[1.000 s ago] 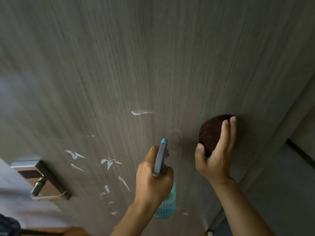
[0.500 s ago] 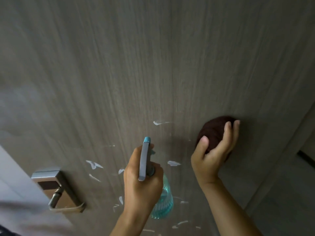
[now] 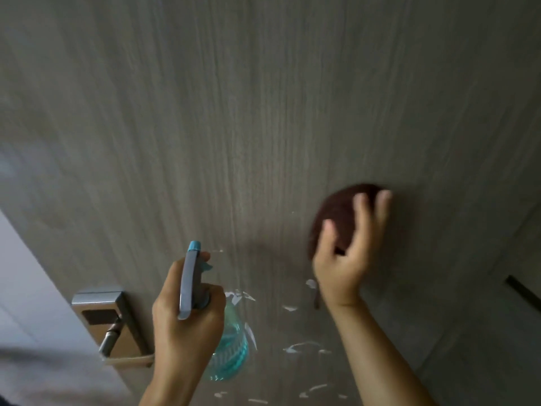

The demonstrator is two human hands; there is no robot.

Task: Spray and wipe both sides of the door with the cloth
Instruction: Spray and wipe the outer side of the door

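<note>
A grey wood-grain door (image 3: 248,112) fills nearly the whole head view, its top and bottom cut off by the frame. The left hand (image 3: 187,320) is wrapped round the neck of a spray bottle (image 3: 231,350), fingers curled tight about it, with one fingertip showing past the grey trigger head (image 3: 188,282) near the blue nozzle tip (image 3: 194,246), which points up toward the door. Most of the bottle's clear teal body is hidden behind that hand; only its lower right part shows, and the liquid level inside cannot be made out.

The right hand (image 3: 345,259) holds a bunched dark brown cloth (image 3: 336,218) against the door, right of the bottle and apart from it. The fingers are spread and bent over the wad with the thumb on its left side. The hand and cloth are blurred, so how firmly the cloth is gripped, or how much of it lies flat on the wood, is hard to tell; the lower part of the cloth is covered by the palm.

White streaks of foam (image 3: 295,347) lie scattered on the door below and between the two hands, some running out of the frame at the bottom. At lower left a metal lock plate with a lever handle (image 3: 111,326) sits at the door's edge, the lever partly hidden behind the left wrist. Beyond that edge is a pale, blurred wall (image 3: 26,288). At far right a dark slot (image 3: 524,291) is cut off by the frame
</note>
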